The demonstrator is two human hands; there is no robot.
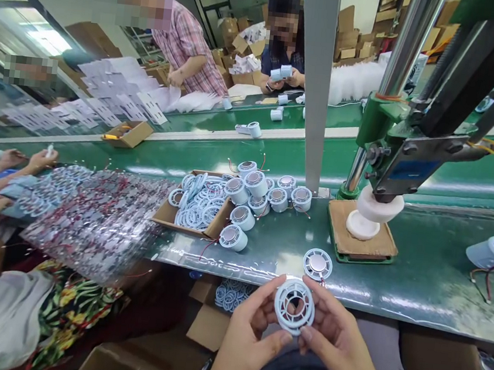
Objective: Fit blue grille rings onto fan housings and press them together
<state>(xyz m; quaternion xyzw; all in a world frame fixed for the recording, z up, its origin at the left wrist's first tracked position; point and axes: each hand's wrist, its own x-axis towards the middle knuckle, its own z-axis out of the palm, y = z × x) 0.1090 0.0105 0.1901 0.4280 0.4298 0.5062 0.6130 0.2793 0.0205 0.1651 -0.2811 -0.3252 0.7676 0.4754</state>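
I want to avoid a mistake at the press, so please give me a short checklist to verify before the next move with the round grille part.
1. Both hands on the part: left hand and right hand grip the round grille: ok.
2. Grille whole, not cracked: cannot tell.
3. Fan unit lies on the green table near the hands: ok.
4. Press pad free of parts: ok.
5. Press head raised off the pad: cannot tell.
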